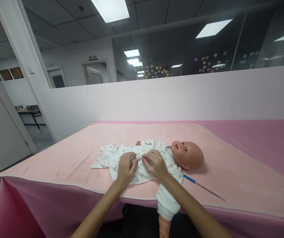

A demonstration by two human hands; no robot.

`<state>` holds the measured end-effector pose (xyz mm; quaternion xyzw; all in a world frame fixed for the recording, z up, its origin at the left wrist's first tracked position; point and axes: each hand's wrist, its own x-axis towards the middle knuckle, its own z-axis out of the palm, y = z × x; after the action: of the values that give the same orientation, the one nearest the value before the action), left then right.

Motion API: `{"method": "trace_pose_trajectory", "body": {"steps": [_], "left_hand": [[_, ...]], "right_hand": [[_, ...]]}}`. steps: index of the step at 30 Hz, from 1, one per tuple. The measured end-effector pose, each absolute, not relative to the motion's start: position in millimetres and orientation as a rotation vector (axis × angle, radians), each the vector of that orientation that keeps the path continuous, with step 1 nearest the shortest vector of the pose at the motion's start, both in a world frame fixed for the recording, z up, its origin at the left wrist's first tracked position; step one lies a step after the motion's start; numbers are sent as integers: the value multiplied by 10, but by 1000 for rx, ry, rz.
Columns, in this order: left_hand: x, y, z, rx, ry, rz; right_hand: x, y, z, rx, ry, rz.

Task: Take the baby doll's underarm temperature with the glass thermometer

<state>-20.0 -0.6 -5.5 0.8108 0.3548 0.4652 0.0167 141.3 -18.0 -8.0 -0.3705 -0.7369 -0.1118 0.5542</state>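
Observation:
A baby doll (188,154) lies on its back, head to the right, in a white romper (122,152) with small prints. My left hand (127,167) and my right hand (156,163) meet over the front of its belly. Both have their fingers pinched together on a thin white tie (139,158) at the romper's front. The fingertips are close together, and part of the tie is hidden behind them. One doll arm (165,224), in a white sleeve, hangs over the table's near edge beneath my right forearm.
A slender rod with a blue end (189,178) lies right of the doll, near the front edge. Under the doll spreads a pale pink blanket (72,145) over a darker pink cover (261,142). A white wall (181,99) with windows above stands behind.

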Motion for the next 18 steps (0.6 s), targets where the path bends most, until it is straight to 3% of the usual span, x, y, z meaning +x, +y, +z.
{"method": "trace_pose_trajectory", "body": {"steps": [18], "left_hand": [[-171, 9, -72, 2713, 1049, 1394]], "right_hand": [[1406, -169, -86, -987, -1748, -271]]}}
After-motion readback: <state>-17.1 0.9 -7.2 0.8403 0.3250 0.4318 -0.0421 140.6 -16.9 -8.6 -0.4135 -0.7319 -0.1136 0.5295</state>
